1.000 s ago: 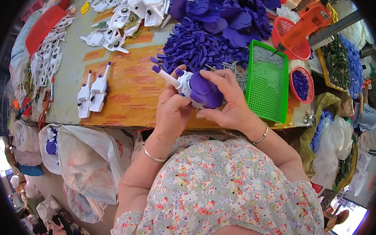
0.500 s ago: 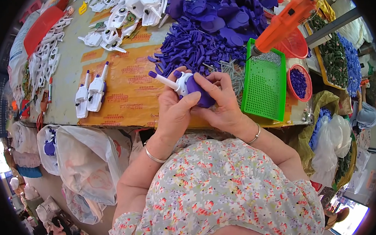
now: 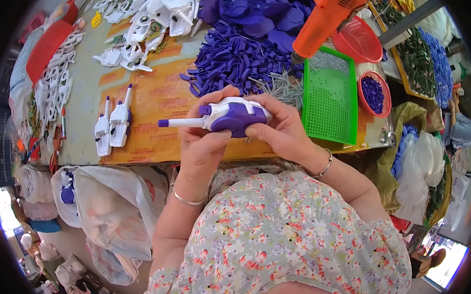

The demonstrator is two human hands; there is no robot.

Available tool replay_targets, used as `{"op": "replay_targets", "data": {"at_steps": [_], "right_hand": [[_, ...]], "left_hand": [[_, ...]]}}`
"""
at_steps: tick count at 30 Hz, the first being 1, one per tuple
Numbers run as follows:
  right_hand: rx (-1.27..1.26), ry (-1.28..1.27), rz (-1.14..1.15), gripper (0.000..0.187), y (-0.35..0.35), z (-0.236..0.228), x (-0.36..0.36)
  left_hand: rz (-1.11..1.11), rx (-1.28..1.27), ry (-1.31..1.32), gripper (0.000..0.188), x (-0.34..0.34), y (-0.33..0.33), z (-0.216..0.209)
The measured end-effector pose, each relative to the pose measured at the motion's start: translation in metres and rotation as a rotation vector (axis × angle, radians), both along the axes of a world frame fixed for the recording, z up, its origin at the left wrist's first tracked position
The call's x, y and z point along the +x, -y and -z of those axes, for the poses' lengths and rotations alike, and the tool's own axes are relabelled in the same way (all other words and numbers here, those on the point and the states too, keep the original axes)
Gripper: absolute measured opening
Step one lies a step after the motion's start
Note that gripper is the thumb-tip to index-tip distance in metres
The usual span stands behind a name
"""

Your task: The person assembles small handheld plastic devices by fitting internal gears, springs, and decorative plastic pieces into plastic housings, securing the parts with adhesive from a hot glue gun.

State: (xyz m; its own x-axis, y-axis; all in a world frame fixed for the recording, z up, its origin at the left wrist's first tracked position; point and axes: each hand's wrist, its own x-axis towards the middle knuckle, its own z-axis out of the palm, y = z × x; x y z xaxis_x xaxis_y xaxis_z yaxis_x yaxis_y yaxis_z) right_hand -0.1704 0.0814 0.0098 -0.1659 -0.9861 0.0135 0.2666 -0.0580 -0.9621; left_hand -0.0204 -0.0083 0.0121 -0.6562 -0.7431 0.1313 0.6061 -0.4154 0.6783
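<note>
Both my hands hold a white and purple toy walkie-talkie (image 3: 237, 120) sideways above the front edge of the table, its white antenna with a purple tip pointing left. My left hand (image 3: 201, 151) is closed around the antenna end, thumb along the lower side. My right hand (image 3: 287, 137) grips the other end, with its thumb pressed against the purple cover. Two similar white walkie-talkies (image 3: 111, 126) lie side by side to the left, antennas pointing away from me. Beyond my hands is a heap of small purple plastic parts (image 3: 226, 58).
An orange power screwdriver (image 3: 330, 19) hangs at the upper right. Below it sits a green tray (image 3: 354, 110) with small metal pieces, beside long screws (image 3: 283, 90). Red baskets (image 3: 377, 114) stand further right. White housings (image 3: 136, 30) and larger purple covers (image 3: 261, 19) are piled at the back.
The walkie-talkie has been turned from a tilted pose to lie level, antenna pointing left. My right hand has shifted along to its end. The hanging screwdriver appears further left and higher.
</note>
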Motion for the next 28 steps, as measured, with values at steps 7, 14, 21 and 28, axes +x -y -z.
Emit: {"op": "replay_targets", "data": {"at_steps": [7, 14, 21, 28], "right_hand": [[-0.327, -0.373, 0.12, 0.036, 0.001, -0.003, 0.001], [-0.349, -0.506, 0.048, 0.043, 0.005, -0.007, -0.003], [-0.454, -0.709, 0.132, 0.049, 0.009, -0.02, -0.008], [-0.623, -0.731, 0.163, 0.042, 0.007, -0.016, -0.002]], "left_hand": [[-0.054, -0.074, 0.184, 0.057, 0.009, -0.004, 0.004], [-0.032, -0.063, 0.106, 0.056, 0.016, -0.001, 0.016], [-0.028, -0.108, 0.19, 0.052, 0.017, -0.004, 0.017], [-0.05, -0.416, 0.17, 0.05, 0.016, -0.002, 0.006]]}}
